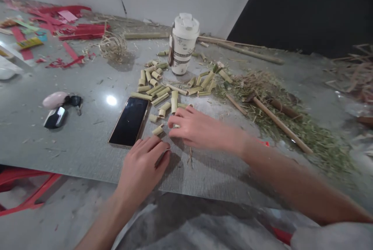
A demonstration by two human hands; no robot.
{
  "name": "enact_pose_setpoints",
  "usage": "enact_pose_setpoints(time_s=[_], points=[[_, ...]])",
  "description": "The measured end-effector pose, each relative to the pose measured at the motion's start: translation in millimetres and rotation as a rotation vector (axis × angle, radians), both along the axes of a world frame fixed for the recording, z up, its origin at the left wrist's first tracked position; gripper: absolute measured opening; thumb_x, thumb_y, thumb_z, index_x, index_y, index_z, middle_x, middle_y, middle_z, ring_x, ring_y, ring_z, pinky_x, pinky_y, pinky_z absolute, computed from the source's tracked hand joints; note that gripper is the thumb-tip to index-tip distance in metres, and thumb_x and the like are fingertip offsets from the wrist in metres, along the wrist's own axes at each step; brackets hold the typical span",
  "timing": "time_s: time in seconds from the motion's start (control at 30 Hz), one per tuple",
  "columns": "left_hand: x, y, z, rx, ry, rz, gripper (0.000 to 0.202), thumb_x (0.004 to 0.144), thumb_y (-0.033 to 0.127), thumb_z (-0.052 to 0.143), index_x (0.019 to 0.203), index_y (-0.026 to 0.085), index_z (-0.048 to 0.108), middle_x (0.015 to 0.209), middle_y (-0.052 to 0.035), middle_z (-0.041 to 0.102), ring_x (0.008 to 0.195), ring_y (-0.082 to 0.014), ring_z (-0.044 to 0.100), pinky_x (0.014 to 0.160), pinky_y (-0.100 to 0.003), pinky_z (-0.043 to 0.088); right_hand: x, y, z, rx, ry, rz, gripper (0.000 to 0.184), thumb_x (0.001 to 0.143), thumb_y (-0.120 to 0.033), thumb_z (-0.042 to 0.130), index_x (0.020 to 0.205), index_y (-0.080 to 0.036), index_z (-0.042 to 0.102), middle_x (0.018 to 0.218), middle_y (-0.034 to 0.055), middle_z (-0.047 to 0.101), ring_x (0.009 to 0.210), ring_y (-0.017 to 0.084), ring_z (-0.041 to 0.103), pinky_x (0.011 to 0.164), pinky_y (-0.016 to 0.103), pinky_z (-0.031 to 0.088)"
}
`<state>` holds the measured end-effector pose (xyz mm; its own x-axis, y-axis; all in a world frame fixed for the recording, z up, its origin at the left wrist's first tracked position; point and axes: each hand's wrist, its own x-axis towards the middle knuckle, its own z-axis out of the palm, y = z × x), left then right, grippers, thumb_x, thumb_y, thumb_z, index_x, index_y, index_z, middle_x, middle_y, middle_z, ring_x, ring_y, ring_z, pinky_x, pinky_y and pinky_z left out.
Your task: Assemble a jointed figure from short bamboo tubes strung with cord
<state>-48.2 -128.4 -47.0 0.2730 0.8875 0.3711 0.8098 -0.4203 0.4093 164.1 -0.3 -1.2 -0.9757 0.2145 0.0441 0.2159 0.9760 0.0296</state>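
Several short cut bamboo pieces [159,89] lie scattered on the grey table [87,153]. My right hand [195,127] lies over the near pieces, its fingers bent round one small piece by the phone. My left hand [142,166] rests near the table's front edge with fingers curled; a thin dark object, hard to make out, shows at its fingertips. One small bamboo piece [158,129] lies between the two hands.
A black phone [129,121] lies flat left of my hands. A white lidded cup [183,44] stands behind the pieces. Long bamboo sticks [281,125] and green shavings lie on the right. Keys [58,112] sit at the left, red paper scraps [67,25] at the far left.
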Motion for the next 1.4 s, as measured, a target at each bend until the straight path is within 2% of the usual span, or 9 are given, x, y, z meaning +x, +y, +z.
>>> enact_pose_setpoints(time_s=[0.1, 0.3, 0.43, 0.57, 0.8, 0.93, 1.07, 1.2, 1.4], points=[[-2.3, -0.9, -1.2, 0.002, -0.046, -0.002, 0.021, 0.107, 0.014, 0.058, 0.096, 0.017, 0.076, 0.093, -0.0064, 0.076, 0.080, -0.0228, 0.070, 0.073, -0.038, 0.051, -1.2, 3.6, -6.9, -0.030, -0.008, 0.001, 0.016, 0.104, -0.008, 0.060, 0.102, -0.021, 0.069, 0.117, 0.0072, 0.070, 0.107, 0.026, 0.057, 0.089, 0.042, 0.045], [-6.5, 1.6, -4.9, -0.007, -0.109, 0.006, 0.019, 0.107, 0.014, 0.060, 0.097, 0.018, 0.076, 0.092, -0.0045, 0.075, 0.079, -0.0212, 0.066, 0.074, -0.037, 0.049, 13.3, 7.7, -22.8, -0.286, 0.189, -0.022, 0.019, 0.110, -0.011, 0.055, 0.118, -0.021, 0.069, 0.122, 0.0083, 0.071, 0.113, 0.024, 0.060, 0.097, 0.041, 0.048], [-5.7, 4.9, -4.9, -0.019, -0.119, 0.002, 0.021, 0.108, 0.015, 0.058, 0.096, 0.018, 0.075, 0.092, -0.0046, 0.075, 0.080, -0.0211, 0.068, 0.074, -0.038, 0.048, 20.2, 11.0, -30.5, -0.365, 0.346, -0.081, 0.020, 0.107, -0.012, 0.060, 0.121, -0.023, 0.067, 0.124, 0.0069, 0.073, 0.114, 0.022, 0.065, 0.100, 0.041, 0.046], [-5.2, 7.6, -1.2, -0.023, -0.113, -0.011, 0.018, 0.108, 0.015, 0.059, 0.098, 0.018, 0.074, 0.094, -0.0050, 0.076, 0.082, -0.0215, 0.069, 0.075, -0.038, 0.048, 20.1, 12.9, -28.9, -0.428, 0.384, -0.149, 0.019, 0.106, -0.014, 0.064, 0.121, -0.025, 0.066, 0.123, 0.0054, 0.074, 0.113, 0.021, 0.069, 0.098, 0.040, 0.044], [2.1, 13.5, 9.0, 0.049, -0.085, 0.002, 0.016, 0.106, 0.014, 0.060, 0.100, 0.019, 0.074, 0.095, -0.0053, 0.078, 0.078, -0.0210, 0.069, 0.074, -0.037, 0.049, 19.7, 17.2, -28.4, -0.480, 0.424, -0.180, 0.020, 0.103, -0.015, 0.067, 0.120, -0.026, 0.068, 0.123, 0.0038, 0.075, 0.108, 0.020, 0.071, 0.095, 0.037, 0.045], [15.4, 19.4, 12.2, 0.025, -0.126, 0.042, 0.019, 0.107, 0.015, 0.057, 0.104, 0.020, 0.076, 0.085, -0.0014, 0.073, 0.069, -0.0161, 0.064, 0.067, -0.032, 0.047, 19.3, 16.8, -29.6, -0.505, 0.440, -0.167, 0.021, 0.103, -0.013, 0.067, 0.119, -0.025, 0.067, 0.121, 0.0038, 0.075, 0.110, 0.020, 0.071, 0.096, 0.038, 0.045], [27.7, 23.9, 11.5, -0.049, -0.131, 0.092, 0.017, 0.106, 0.019, 0.059, 0.109, 0.020, 0.076, 0.080, 0.0009, 0.070, 0.063, -0.0148, 0.062, 0.058, -0.031, 0.042, 17.1, 14.1, -28.7, -0.496, 0.442, -0.170, 0.019, 0.103, -0.012, 0.069, 0.117, -0.025, 0.067, 0.119, 0.0036, 0.074, 0.111, 0.020, 0.070, 0.097, 0.038, 0.044], [33.4, 23.9, 9.1, -0.106, -0.093, 0.140, 0.014, 0.104, 0.022, 0.060, 0.107, 0.021, 0.073, 0.076, 0.0010, 0.070, 0.063, -0.0164, 0.065, 0.055, -0.030, 0.039, 14.1, 12.7, -27.7, -0.492, 0.458, -0.162, 0.015, 0.104, -0.013, 0.067, 0.114, -0.024, 0.066, 0.117, 0.0044, 0.074, 0.109, 0.020, 0.070, 0.097, 0.039, 0.044], [37.7, 22.2, 4.6, -0.131, -0.048, 0.155, 0.016, 0.105, 0.021, 0.056, 0.114, 0.022, 0.070, 0.077, -0.0002, 0.074, 0.061, -0.0186, 0.067, 0.053, -0.031, 0.033, 11.0, 11.6, -30.0, -0.470, 0.452, -0.150, 0.015, 0.105, -0.012, 0.064, 0.114, -0.024, 0.065, 0.118, 0.0048, 0.074, 0.110, 0.020, 0.070, 0.099, 0.039, 0.043]])
